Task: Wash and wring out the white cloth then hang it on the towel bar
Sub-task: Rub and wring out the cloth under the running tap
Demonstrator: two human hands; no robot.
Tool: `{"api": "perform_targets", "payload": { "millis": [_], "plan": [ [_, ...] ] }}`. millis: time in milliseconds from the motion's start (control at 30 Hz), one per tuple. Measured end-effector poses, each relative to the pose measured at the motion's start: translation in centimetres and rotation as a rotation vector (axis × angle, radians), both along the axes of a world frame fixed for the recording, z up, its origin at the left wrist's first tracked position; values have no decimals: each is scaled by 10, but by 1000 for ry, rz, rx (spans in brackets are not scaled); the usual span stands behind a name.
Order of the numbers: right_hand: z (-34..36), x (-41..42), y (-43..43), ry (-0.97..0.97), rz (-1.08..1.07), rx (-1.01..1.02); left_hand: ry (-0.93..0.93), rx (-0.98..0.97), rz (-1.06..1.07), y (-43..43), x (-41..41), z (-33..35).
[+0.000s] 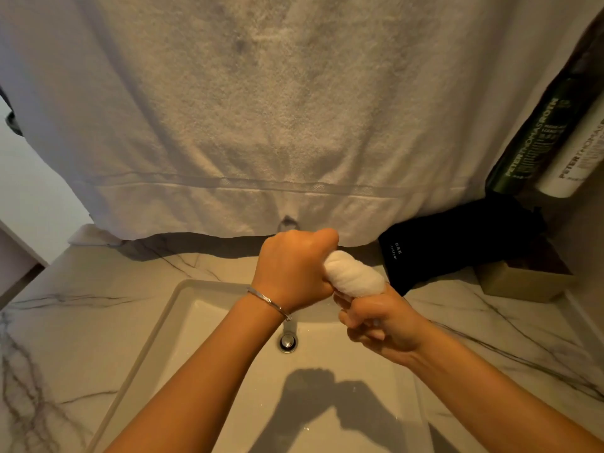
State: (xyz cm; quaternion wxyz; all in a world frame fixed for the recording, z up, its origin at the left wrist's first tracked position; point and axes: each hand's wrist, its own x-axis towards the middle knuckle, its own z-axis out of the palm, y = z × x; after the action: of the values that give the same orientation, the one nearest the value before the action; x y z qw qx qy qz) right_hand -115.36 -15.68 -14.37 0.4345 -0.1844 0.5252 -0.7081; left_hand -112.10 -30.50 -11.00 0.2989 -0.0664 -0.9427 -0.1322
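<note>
The white cloth (354, 273) is twisted into a tight roll above the back of the white rectangular sink (183, 299). My left hand (291, 266), with a silver bangle at the wrist, is clenched around the roll's upper left end. My right hand (382, 322) is clenched around its lower right end. Only the middle of the roll shows between the two fists. The towel bar is not in view.
A large white towel (261, 119) hangs over the wall behind the sink and hides the tap. The drain (287, 342) sits at the basin's back. On the marble counter (65, 322), a black pouch (457, 243) and a box (523, 282) lie right; two bottles (536, 142) are on the right wall.
</note>
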Motion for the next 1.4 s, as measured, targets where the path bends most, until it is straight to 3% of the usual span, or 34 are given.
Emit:
{"api": "perform_targets", "payload": {
  "millis": [100, 200, 267, 367, 467, 633, 700, 800, 867, 933, 1033, 1100, 1167, 1267, 1400],
  "plan": [
    [-21, -5, -1, 198, -18, 305, -265, 64, 85, -2, 2, -27],
    [-29, -19, 7, 420, 165, 556, -527, -68, 120, -14, -1, -52],
    [-36, -28, 15, 309, 129, 599, -571, -118, 150, -25, 1, -64],
    [-54, -38, 25, 47, -282, 555, -620, -113, 178, -40, 8, -77],
    [-67, -39, 27, 78, -399, 578, -637, -114, 176, -46, 12, -81],
    [-61, -24, 23, 57, 164, 720, -677, -115, 108, -50, 14, -80],
    [-59, -20, 16, 268, 207, 716, -721, -119, 88, -52, 14, -79],
    [-53, -4, 1, 834, 184, 730, -837, -37, 56, -46, 10, -73],
    [-58, 2, -8, 1224, 79, 724, -972, 191, 5, -40, 8, -68],
    [-56, 1, -10, 1434, -69, 681, -1109, 446, -18, -35, 9, -63],
    [-58, -6, -11, 1303, -173, 645, -1193, 542, 35, -29, 8, -62],
    [-60, -7, -15, 1083, -163, 707, -1083, 293, 106, -23, 3, -61],
    [-62, -9, -23, 996, -48, 824, -953, 14, 139, -20, 0, -64],
    [-61, -18, -26, 883, 60, 839, -823, -117, 152, -18, 1, -71],
    [-63, -5, -20, 283, -101, 559, -660, -231, 129, -16, -2, -71]
  ]
}}
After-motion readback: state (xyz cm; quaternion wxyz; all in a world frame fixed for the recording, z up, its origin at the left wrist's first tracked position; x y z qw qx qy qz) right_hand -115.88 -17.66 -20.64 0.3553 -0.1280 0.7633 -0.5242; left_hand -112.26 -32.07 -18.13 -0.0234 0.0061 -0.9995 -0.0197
